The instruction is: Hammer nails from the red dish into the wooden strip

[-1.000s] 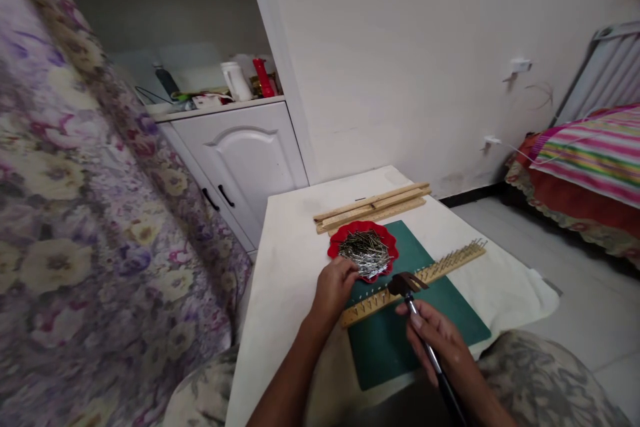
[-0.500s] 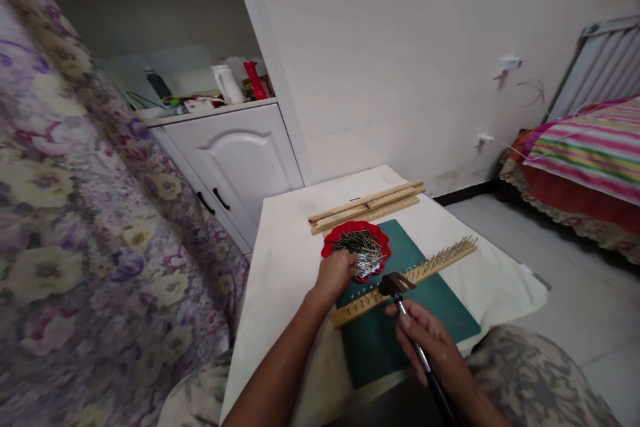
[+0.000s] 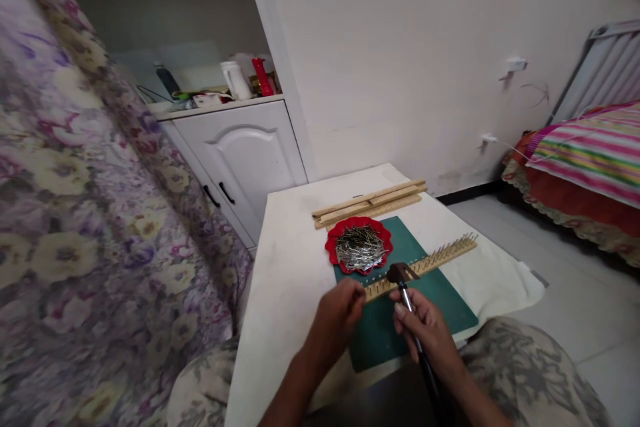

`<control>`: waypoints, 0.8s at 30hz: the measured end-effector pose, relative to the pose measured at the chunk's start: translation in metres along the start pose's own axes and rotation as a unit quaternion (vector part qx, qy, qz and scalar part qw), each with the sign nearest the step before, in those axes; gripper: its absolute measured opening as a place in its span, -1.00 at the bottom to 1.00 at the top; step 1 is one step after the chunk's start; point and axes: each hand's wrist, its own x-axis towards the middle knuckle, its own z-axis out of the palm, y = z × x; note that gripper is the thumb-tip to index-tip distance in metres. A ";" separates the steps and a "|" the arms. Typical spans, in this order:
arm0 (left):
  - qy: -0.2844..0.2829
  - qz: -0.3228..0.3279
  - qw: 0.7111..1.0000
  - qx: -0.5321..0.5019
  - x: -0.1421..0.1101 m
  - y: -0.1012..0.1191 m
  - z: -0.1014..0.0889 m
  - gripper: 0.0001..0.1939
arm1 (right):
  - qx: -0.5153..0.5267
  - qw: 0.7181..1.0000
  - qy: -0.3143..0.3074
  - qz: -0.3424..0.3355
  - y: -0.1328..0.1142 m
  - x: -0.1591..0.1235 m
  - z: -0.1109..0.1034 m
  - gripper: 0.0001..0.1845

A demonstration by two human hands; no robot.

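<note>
My right hand (image 3: 425, 330) is wrapped round the dark handle of a small hammer (image 3: 400, 275), whose head hovers over a wooden strip (image 3: 430, 260) studded with a row of nails. The strip lies slanted across a green cutting mat (image 3: 430, 303). My left hand (image 3: 340, 310) is closed in a pinch at the strip's near end, covering it; what its fingers hold is too small to see. Just beyond sits a red scalloped dish (image 3: 334, 243) heaped with loose nails (image 3: 360, 248).
Three plain wooden strips (image 3: 367, 202) lie at the back of the white table (image 3: 290, 260). A floral curtain (image 3: 75, 213) hangs at the left. A white cabinet (image 3: 240, 153) with bottles stands behind. A bed with striped bedding (image 3: 590, 160) is at the right.
My left hand has left the red dish of nails and come back to the near end of the nailed strip. The hammer has stayed over the strip.
</note>
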 end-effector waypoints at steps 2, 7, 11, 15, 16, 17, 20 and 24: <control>-0.017 -0.001 1.000 -0.015 -0.020 0.008 0.010 -0.88 | -0.011 1.000 -0.002 0.004 0.002 -0.001 0.001 -0.64; 0.023 -0.046 0.996 -0.079 -0.039 0.014 0.029 -0.93 | -0.013 1.000 -0.021 0.010 0.007 -0.005 0.007 -0.62; 0.066 -0.168 0.930 -0.320 -0.044 0.012 0.047 -0.89 | 0.005 1.000 -0.020 0.004 0.010 -0.008 0.009 -0.62; 0.120 -0.219 0.847 -0.469 -0.053 0.009 0.068 -0.84 | 0.007 1.000 -0.019 0.006 0.012 -0.009 0.011 -0.63; 0.131 -0.220 0.840 -0.479 -0.054 0.008 0.070 -0.83 | 0.004 1.000 -0.025 0.008 0.013 -0.010 0.012 -0.63; 0.137 -0.218 0.841 -0.476 -0.056 0.006 0.070 -0.84 | 0.000 0.999 -0.030 0.011 0.013 -0.010 0.012 -0.63; 0.165 -0.206 0.882 -0.390 -0.056 -0.004 0.052 -0.83 | -0.006 0.999 -0.036 0.017 0.013 -0.012 0.013 -0.63; 0.218 -0.164 0.941 -0.197 -0.049 -0.023 0.020 -0.82 | -0.001 0.999 -0.034 0.015 0.010 -0.014 0.012 -0.64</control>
